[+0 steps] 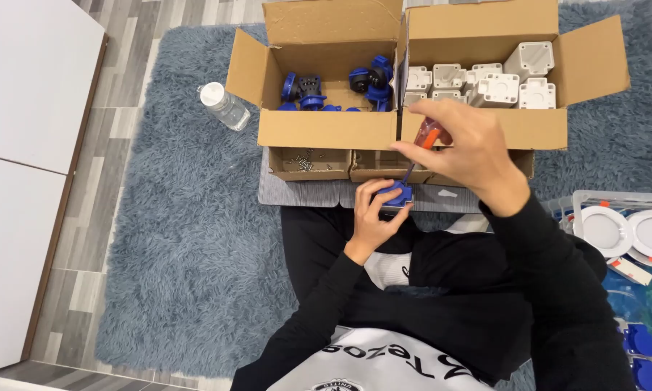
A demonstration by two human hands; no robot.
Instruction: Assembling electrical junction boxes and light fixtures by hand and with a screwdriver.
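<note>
Blue plastic socket part [397, 194] sits gripped in the left hand [373, 217] above the lap, near the grey shaggy rug's front edge; the right hand [460, 148] clasps an orange-handled screwdriver [426, 141], tip on the part; a tilted tip could slip and jab the fingers [369, 192].
</note>
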